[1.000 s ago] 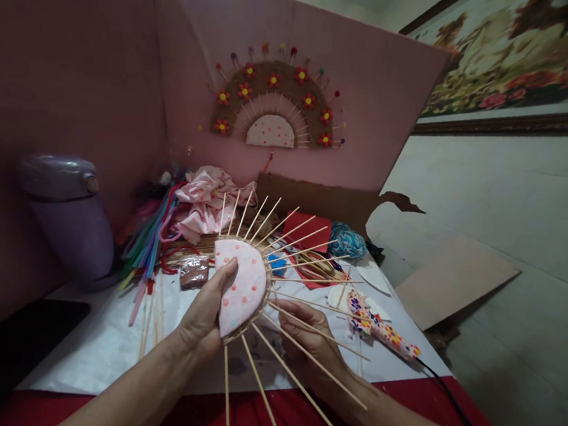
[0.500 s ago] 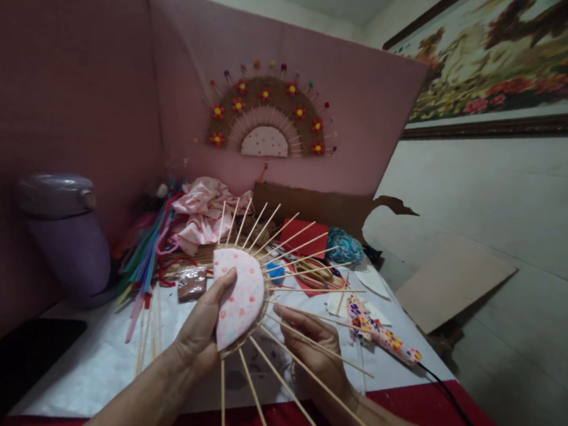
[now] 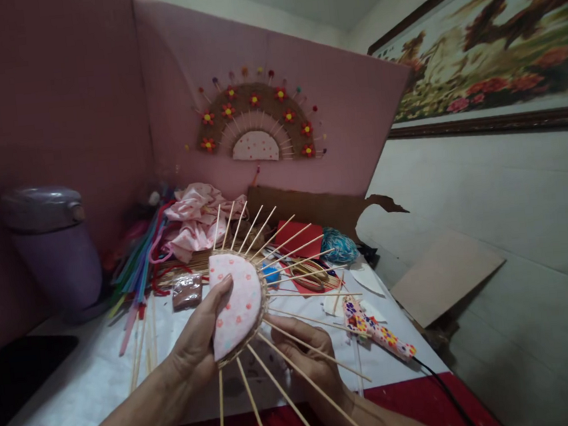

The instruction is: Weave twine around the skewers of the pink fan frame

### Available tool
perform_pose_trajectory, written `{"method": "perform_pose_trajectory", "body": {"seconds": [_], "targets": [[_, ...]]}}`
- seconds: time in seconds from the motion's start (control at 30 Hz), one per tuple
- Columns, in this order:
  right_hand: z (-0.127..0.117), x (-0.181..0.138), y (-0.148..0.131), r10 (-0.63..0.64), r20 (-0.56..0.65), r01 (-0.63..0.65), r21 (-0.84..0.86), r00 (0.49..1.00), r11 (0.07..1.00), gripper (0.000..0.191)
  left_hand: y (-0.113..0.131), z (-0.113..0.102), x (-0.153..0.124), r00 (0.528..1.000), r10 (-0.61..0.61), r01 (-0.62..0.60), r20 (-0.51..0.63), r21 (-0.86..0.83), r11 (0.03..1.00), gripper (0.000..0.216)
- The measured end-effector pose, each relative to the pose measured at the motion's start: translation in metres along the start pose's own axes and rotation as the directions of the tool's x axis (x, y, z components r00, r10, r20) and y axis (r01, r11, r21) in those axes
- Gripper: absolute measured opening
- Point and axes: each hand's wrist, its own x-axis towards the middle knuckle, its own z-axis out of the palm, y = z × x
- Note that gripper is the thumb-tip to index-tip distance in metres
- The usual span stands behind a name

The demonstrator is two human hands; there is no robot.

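Head view: a half-round spotted panel (image 3: 237, 308) held up over the table (image 3: 75, 394), its thin sticks (image 3: 286, 395) fanning out.
The left hand (image 3: 200, 335) grips the panel by its straight side, thumb pressed on the front; the right hand (image 3: 308, 351) is curled at the lower curved edge among the sticks, and whether its fingertips pinch one cannot be told. The likeliest trouble is a stick knocked askew or loosened, if the right hand pushes sideways between them. The longer sticks could also catch on the flower-patterned corded tool (image 3: 376, 330) or the clutter behind, were the panel turned or lowered carelessly. A hard thumb might dent the padded-looking face.
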Motion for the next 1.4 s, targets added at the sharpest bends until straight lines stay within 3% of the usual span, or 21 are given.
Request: {"method": "perform_pose_trajectory", "body": {"seconds": [0.17, 0.33, 0.53, 1.1, 1.3, 1.4], "targets": [[0.002, -0.002, 0.005, -0.004, -0.026, 0.003, -0.017, 1.000, 1.000, 0.035, 0.003, 0.006, -0.009, 1.000, 0.019, -0.020, -0.014, -0.011, 1.000, 0.029], [0.000, -0.001, 0.005, -0.095, 0.005, 0.095, -0.039, 0.995, 0.995, 0.029, 0.006, 0.007, -0.010, 0.999, 0.037, -0.037, -0.020, -0.018, 0.999, 0.028], [0.003, -0.003, -0.003, -0.022, 0.064, 0.026, -0.048, 0.998, 0.999, 0.032, 0.005, 0.009, -0.011, 0.999, 0.048, -0.048, -0.016, -0.004, 0.999, 0.027], [-0.003, -0.002, -0.004, -0.215, 0.048, 0.220, -0.168, 0.975, 0.961, 0.026, 0.001, 0.010, -0.011, 0.999, 0.049, -0.048, 0.006, -0.038, 0.998, 0.023], [-0.001, 0.003, 0.003, -0.061, -0.035, 0.060, -0.034, 0.998, 0.998, 0.022, 0.001, 0.009, -0.011, 0.999, 0.032, -0.032, 0.001, -0.024, 0.999, 0.017], [0.000, 0.005, 0.007, -0.085, -0.088, 0.080, -0.062, 0.993, 0.995, 0.018, 0.000, 0.006, -0.010, 1.000, -0.030, 0.030, 0.008, -0.015, 0.999, 0.012]]}}
